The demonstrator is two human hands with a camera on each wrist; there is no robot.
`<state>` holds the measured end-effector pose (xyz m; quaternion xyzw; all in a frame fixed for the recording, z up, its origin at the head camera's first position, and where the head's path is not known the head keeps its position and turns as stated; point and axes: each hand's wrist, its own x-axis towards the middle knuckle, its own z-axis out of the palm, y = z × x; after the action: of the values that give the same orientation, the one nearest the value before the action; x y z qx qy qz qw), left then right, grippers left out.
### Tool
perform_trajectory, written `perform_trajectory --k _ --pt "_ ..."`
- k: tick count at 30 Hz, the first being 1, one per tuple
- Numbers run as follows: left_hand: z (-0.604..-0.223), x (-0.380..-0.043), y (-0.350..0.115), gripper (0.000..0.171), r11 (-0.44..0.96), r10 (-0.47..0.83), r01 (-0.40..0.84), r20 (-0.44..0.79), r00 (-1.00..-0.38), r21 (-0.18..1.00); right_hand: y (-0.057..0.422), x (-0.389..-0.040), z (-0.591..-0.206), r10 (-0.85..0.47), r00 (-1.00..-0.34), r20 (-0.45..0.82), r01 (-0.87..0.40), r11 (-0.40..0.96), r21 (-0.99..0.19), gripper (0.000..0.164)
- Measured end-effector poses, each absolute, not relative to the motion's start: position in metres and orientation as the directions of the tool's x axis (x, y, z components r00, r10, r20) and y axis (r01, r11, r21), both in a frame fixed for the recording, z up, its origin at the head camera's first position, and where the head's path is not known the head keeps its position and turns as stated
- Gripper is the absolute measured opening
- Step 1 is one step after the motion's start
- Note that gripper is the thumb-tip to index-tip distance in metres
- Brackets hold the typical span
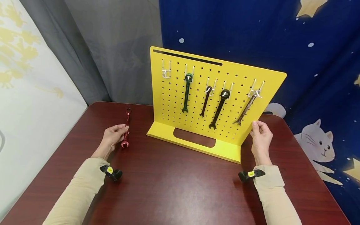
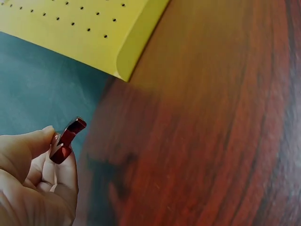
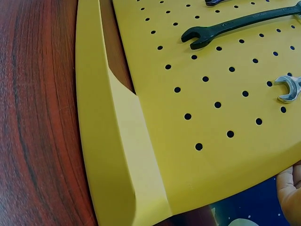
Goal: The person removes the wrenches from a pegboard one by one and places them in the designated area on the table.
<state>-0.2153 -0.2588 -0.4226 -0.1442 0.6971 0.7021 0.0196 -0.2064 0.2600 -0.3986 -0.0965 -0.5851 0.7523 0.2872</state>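
My left hand point(image 1: 115, 136) pinches a red combination wrench point(image 1: 126, 137) between thumb and fingers, left of the yellow pegboard point(image 1: 174, 120). Its ring end points away and its open end points toward me. Seen from the left wrist, the red wrench point(image 2: 67, 140) juts from the fingertips. With the thumb in front, my right hand point(image 1: 261, 139) grips the pegboard's right edge; its other fingers are partly behind the board. On white hooks hang a green wrench point(image 1: 187, 97), a small dark wrench point(image 1: 205, 104), a black wrench point(image 1: 218, 111) and a silver wrench point(image 1: 247, 110).
A white hook point(image 1: 166, 74) at the board's upper left bears no wrench. The pegboard's base stands on the dark red-brown table point(image 1: 180, 184). Behind hang a grey curtain point(image 1: 121, 53) and a blue patterned curtain point(image 1: 225, 34). A white patterned surface point(image 1: 33, 103) lies at left.
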Motion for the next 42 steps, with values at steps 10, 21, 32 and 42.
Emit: perform_trajectory --k 10,21,32,42 --pt "-0.438 -0.217 -0.267 0.036 0.292 -0.245 -0.288 -0.219 -0.944 0.912 0.259 -0.205 -0.398 0.536 -0.817 0.213 -0.339 -0.147 -0.929 0.016" --pt "-0.440 -0.217 -0.265 0.034 0.588 -0.296 -0.293 -0.136 -0.945 0.754 0.259 -0.206 -0.400 0.538 -0.813 0.221 -0.342 -0.136 -0.930 0.012" --pt "-0.434 -0.216 -0.257 0.029 0.703 -0.304 -0.257 -0.046 -0.952 0.664 0.260 -0.208 -0.402 0.551 -0.804 0.224 -0.363 -0.156 -0.918 0.009" --pt "-0.437 -0.215 -0.258 0.028 0.729 -0.316 -0.258 -0.023 -0.949 0.634 0.259 -0.208 -0.402 0.549 -0.803 0.231 -0.364 -0.146 -0.920 0.012"
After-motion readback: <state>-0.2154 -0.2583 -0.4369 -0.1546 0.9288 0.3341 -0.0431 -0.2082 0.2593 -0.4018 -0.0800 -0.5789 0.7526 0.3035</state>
